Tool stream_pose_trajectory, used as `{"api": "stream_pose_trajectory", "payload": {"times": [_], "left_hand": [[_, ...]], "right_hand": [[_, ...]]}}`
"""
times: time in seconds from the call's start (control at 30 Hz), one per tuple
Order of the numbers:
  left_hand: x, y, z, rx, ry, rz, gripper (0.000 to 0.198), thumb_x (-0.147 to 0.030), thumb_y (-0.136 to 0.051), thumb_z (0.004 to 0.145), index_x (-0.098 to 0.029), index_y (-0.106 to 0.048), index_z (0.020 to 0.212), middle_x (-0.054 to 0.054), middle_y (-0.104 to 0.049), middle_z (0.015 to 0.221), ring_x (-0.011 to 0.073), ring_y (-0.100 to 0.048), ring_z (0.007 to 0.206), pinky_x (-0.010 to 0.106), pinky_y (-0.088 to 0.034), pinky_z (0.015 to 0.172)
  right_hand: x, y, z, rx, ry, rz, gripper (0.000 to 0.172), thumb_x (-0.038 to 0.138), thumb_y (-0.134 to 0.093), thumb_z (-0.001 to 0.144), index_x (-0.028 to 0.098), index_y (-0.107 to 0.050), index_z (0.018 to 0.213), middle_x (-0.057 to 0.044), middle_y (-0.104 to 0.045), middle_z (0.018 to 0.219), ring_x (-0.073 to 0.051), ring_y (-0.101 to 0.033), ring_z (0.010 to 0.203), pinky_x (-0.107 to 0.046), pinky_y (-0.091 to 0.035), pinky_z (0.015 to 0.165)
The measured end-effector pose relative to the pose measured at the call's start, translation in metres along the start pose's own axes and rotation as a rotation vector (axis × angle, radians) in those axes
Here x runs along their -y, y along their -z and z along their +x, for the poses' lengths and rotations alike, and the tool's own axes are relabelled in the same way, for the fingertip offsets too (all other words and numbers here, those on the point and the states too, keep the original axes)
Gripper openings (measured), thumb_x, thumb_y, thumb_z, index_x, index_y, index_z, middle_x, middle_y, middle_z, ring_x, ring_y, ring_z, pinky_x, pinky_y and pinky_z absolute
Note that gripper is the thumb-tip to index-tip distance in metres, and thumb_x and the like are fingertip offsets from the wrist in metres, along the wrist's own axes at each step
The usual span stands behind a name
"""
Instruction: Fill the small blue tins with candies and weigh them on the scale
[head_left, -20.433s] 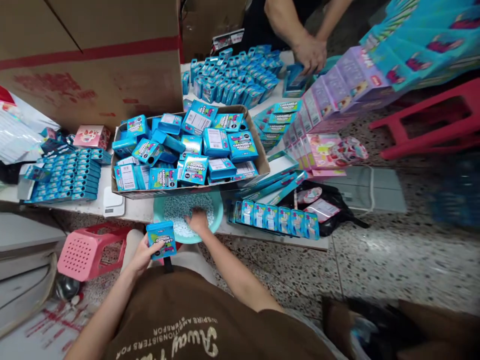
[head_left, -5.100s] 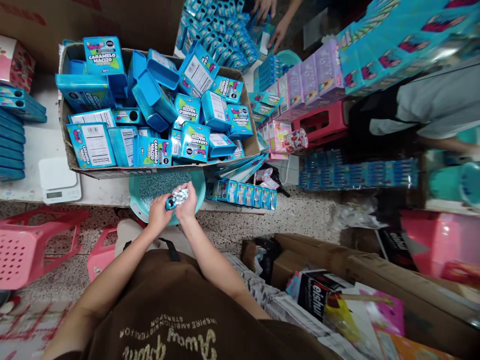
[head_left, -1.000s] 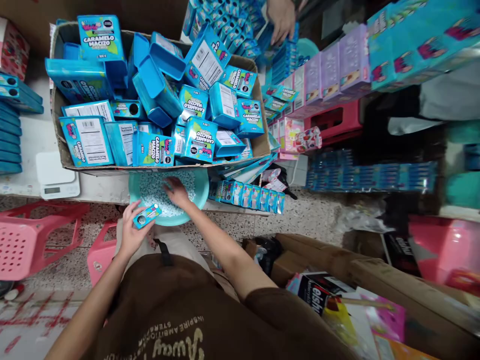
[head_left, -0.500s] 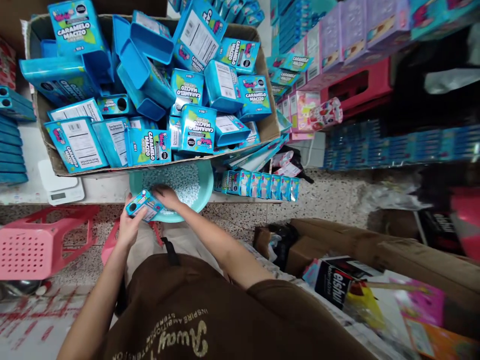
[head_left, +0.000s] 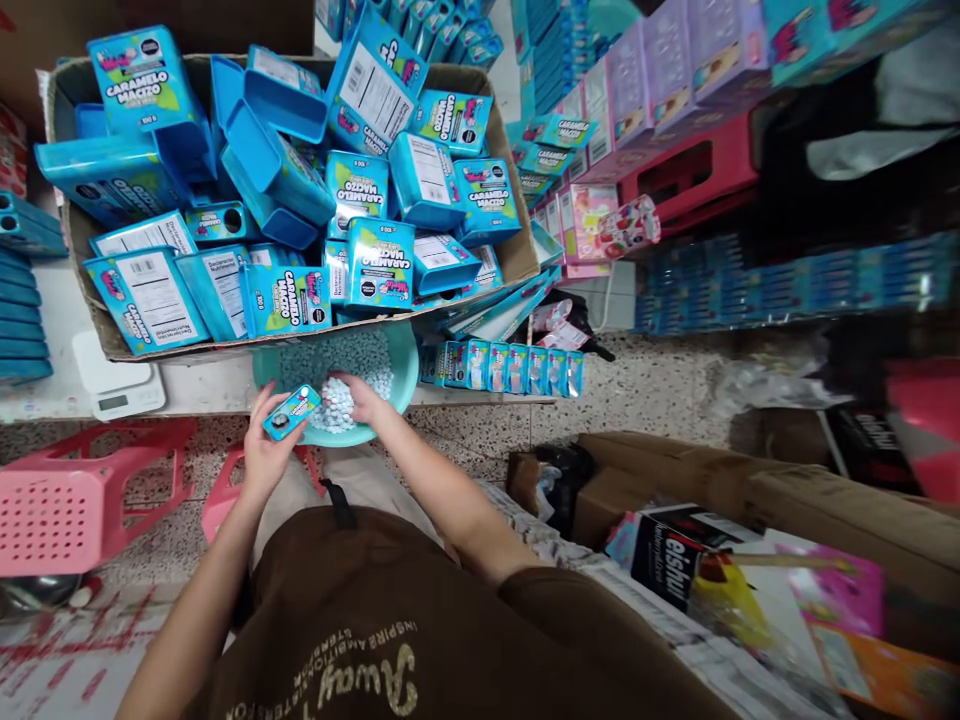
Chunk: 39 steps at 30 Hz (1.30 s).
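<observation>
Head cam: blue pkg (head_left: 292, 411) part-hides L hand (head_left: 267, 455).

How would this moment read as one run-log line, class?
left hand: holds blue pack | right hand: cups pale pellets at basin | white scale: on table

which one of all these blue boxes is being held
The blue box in the left hand, at the near-left edge of the teal basin. Others in view, like the boxes piled in the cardboard carton, are in neither hand.

The right hand (head_left: 363, 398) is now cupping candies (head_left: 336, 404). The left hand (head_left: 267, 448) is tipping the box (head_left: 298, 407) more upright.
</observation>
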<state>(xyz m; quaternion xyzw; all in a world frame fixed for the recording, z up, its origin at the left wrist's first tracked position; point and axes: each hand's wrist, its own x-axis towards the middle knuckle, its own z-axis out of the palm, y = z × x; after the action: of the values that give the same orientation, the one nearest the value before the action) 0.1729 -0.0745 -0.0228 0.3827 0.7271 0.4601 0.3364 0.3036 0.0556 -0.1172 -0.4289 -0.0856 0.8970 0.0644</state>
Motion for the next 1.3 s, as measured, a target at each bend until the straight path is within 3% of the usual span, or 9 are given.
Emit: {"api": "stream_pose_trajectory", "payload": {"times": [0.1,0.2,0.37,0.53,0.77,1.07,1.3], "left_hand": [[0.002,-0.011,0.003,0.064,-0.061,0.027,0.039,-0.035,-0.068,0.077,-0.02,-0.059,0.111,0.011,-0.055,0.131,0.0242,-0.046,0.128,0.044,-0.033,0.11],[0.004,-0.027,0.003,0.119,-0.072,0.097,0.038,-0.035,-0.066,0.077,-0.021,-0.06,0.111,0.01,-0.059,0.125,0.0249,-0.049,0.124,0.046,-0.035,0.107],[0.007,-0.056,-0.002,0.164,-0.073,0.209,0.037,-0.029,-0.065,0.076,-0.023,-0.061,0.112,0.009,-0.062,0.122,0.0281,-0.049,0.123,0.052,-0.03,0.108],[0.007,-0.068,-0.002,0.21,-0.084,0.249,0.043,-0.021,-0.061,0.074,-0.022,-0.059,0.117,0.01,-0.06,0.124,0.029,-0.047,0.125,0.054,-0.027,0.108],[-0.002,-0.07,0.005,0.23,-0.094,0.246,0.043,-0.017,-0.058,0.073,-0.02,-0.059,0.115,0.009,-0.062,0.12,0.0263,-0.053,0.116,0.048,-0.033,0.104],[-0.001,-0.071,0.009,0.178,-0.077,0.188,0.044,-0.017,-0.063,0.068,-0.02,-0.06,0.111,0.009,-0.065,0.115,0.0271,-0.058,0.107,0.045,-0.038,0.098],[-0.003,-0.067,0.01,0.181,-0.088,0.171,0.043,-0.013,-0.059,0.068,-0.02,-0.06,0.11,0.008,-0.065,0.113,0.026,-0.057,0.108,0.042,-0.041,0.095]], "right_hand": [[0.011,-0.002,-0.034,-0.001,0.096,0.216,0.032,0.032,-0.034,0.093,0.019,-0.048,0.067,0.004,-0.054,0.052,-0.01,-0.047,0.043,-0.019,-0.038,0.041],[0.018,-0.016,-0.068,0.015,0.278,0.486,0.032,0.035,-0.035,0.093,0.02,-0.047,0.067,0.003,-0.055,0.057,-0.008,-0.048,0.045,-0.017,-0.036,0.041],[0.019,-0.051,-0.101,-0.045,0.471,0.565,0.031,0.034,-0.04,0.092,0.02,-0.047,0.066,0.004,-0.055,0.058,-0.008,-0.049,0.047,-0.017,-0.039,0.043],[0.012,-0.071,-0.105,-0.13,0.554,0.54,0.032,0.032,-0.042,0.091,0.02,-0.046,0.061,0.003,-0.055,0.056,-0.009,-0.052,0.049,-0.02,-0.044,0.048],[0.01,-0.074,-0.106,-0.202,0.635,0.454,0.029,0.034,-0.051,0.085,0.02,-0.045,0.061,0.004,-0.053,0.06,-0.009,-0.052,0.053,-0.021,-0.045,0.052],[0.007,-0.08,-0.098,-0.365,0.822,0.172,0.034,0.043,-0.053,0.08,0.021,-0.041,0.057,0.001,-0.051,0.062,-0.011,-0.053,0.062,-0.026,-0.048,0.067],[0.007,-0.084,-0.095,-0.383,0.805,0.111,0.034,0.044,-0.053,0.079,0.02,-0.043,0.058,0.002,-0.049,0.06,-0.008,-0.047,0.053,-0.024,-0.046,0.059]]}}
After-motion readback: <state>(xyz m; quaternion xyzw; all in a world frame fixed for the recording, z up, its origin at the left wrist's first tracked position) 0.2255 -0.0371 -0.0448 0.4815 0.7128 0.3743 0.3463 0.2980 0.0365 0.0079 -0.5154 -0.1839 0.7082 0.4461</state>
